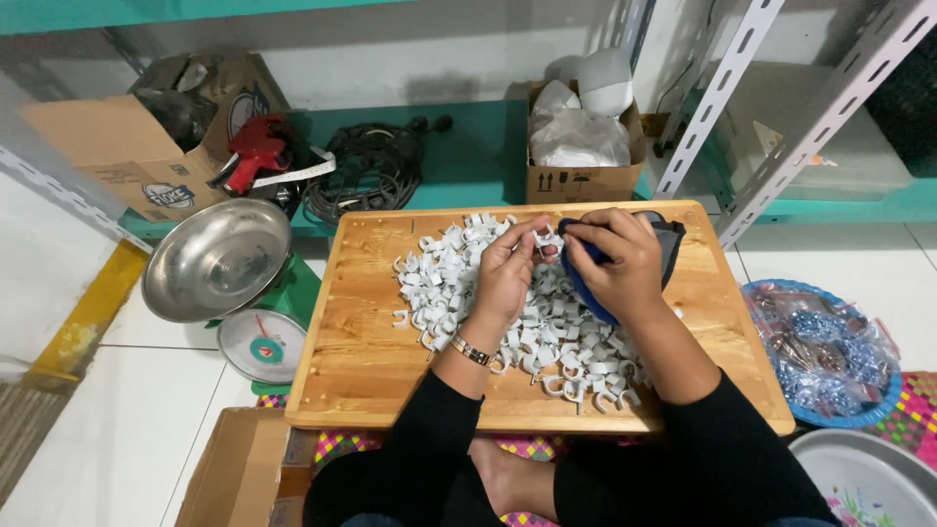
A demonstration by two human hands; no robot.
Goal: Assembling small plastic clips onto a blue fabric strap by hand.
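A heap of several small white plastic clips (444, 278) covers the middle of a wooden board (361, 366). My left hand (508, 268) pinches one white clip (547, 237) above the heap. My right hand (615, 259) grips the rim of a dark blue bag (669, 244) right beside that clip, the fingertips of both hands almost touching. A gold bracelet sits on my left wrist. Black sleeves cover both forearms.
A green scale with a steel bowl (215, 259) stands left of the board. Behind are a cardboard box (146, 146) with a red tool, black cable (366, 171) and a box of white bags (586, 146). A blue tray of metal parts (825, 356) lies right; another carton (234, 468) sits near left.
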